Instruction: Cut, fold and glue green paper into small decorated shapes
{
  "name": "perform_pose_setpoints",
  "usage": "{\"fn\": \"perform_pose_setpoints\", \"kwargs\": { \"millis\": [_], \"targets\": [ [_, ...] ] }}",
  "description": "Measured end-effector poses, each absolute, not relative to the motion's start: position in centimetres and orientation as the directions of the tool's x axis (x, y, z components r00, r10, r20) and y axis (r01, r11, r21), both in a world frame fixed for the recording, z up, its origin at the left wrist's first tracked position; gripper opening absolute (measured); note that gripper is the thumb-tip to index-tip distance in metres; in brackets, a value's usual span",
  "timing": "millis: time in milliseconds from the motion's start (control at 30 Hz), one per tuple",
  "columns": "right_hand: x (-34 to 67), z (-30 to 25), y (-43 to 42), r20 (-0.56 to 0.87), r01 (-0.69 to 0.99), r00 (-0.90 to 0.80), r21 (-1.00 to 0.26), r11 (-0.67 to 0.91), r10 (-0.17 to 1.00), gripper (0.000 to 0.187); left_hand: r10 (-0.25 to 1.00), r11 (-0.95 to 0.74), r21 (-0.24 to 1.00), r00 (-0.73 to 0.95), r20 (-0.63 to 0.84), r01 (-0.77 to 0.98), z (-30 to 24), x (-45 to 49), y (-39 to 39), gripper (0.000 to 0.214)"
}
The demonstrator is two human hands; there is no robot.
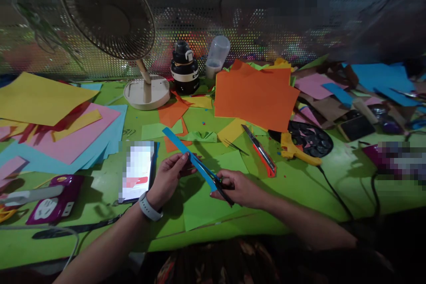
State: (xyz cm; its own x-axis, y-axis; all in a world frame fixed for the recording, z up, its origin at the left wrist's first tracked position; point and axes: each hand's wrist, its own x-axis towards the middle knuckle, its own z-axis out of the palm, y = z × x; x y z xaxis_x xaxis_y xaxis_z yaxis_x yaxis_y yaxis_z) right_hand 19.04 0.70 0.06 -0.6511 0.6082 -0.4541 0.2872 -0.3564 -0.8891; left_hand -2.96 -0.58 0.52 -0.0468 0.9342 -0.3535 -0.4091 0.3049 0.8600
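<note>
Blue paper strip (176, 142) looks light, floppy and easily torn, so my left hand (169, 175) pinches it just beside the scissors (213, 178), which my right hand (241, 188) grips.

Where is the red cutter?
In the head view, the cutter lies on the table, right of centre, just beyond the right hand, beside the glue gun and below the orange paper.

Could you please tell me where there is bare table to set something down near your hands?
Bare green table lies right of the right hand, between the red cutter and the black cable. A smaller patch sits between the fan base and the phone. The left paper stack and the orange sheets are crowded.
</note>
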Motion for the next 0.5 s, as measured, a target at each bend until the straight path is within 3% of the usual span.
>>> {"fn": "perform_pose_setpoints", "kwargs": {
  "millis": [500],
  "targets": [
    [19.12, -0.22, 0.67, -0.456, 0.312, -0.638, -0.89, -0.334, 0.621, 0.046, 0.937, 0.313, 0.862, -0.022, -0.35, -0.399, 0.21, -2.91, -0.66, 0.023]
  ]
}}
